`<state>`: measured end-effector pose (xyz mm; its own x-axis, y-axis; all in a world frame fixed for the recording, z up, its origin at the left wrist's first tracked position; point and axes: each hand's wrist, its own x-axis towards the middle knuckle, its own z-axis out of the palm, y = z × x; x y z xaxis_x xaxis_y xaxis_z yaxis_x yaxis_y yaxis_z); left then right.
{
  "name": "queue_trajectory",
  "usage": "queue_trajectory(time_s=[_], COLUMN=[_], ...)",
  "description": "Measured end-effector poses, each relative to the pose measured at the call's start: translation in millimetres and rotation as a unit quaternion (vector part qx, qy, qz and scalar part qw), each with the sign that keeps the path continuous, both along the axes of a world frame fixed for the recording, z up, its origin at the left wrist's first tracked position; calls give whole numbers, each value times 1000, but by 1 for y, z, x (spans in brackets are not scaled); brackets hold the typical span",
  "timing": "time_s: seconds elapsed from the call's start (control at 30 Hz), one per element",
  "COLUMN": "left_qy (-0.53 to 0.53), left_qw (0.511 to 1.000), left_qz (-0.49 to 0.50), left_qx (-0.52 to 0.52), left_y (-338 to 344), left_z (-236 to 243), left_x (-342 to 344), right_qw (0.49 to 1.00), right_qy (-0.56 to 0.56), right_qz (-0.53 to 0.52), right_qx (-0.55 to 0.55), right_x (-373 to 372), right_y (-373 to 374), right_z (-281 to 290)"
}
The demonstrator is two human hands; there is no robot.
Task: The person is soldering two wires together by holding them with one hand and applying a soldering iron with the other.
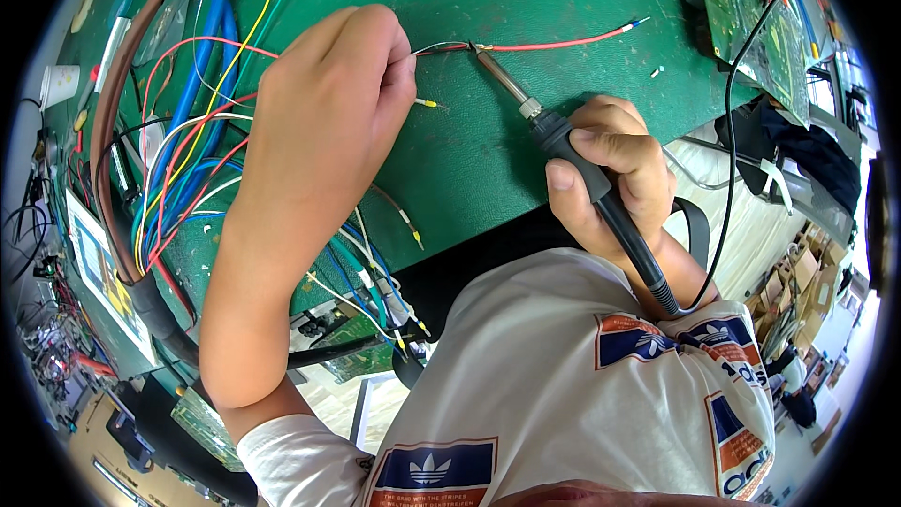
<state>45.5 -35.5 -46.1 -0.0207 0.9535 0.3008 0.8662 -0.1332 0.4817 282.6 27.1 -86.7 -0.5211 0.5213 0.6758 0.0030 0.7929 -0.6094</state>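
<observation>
Left hand (328,103) at centre frame pinching red wire (554,41); right hand (615,174) gripping soldering iron (563,145), tip touching wire's bare end on green bench (469,178).

Cardboard boxes (798,272): right edge of frame, below green bench; brown, stacked, small and curved by lens.

Printed card (99,272): left edge of frame, beside wire bundle; rectangular, white border, blue and yellow areas, lying tilted.

Paper cup (58,84): upper left of frame; white, plain.

Screens: none visible. Signs: none visible.
</observation>
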Motion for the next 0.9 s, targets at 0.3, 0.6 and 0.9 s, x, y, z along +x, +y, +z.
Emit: queue_trajectory(time_s=[0.3, 0.6, 0.9], left_qy=[-2, 2, 8], left_qw=[1000, 1000, 1000], left_qz=[-3, -2, -2], left_qx=[10, 16, 20], left_y=[0, 0, 1], left_z=[-1, 0, 1], left_x=[1, 3, 5], right_qw=[1000, 1000, 999], right_qy=[-11, -3, -11], right_qz=[0, -10, -15], right_qx=[3, 28, 49], right_x=[1, -1, 0], right_y=[1, 1, 1], right_z=[1, -1, -3])
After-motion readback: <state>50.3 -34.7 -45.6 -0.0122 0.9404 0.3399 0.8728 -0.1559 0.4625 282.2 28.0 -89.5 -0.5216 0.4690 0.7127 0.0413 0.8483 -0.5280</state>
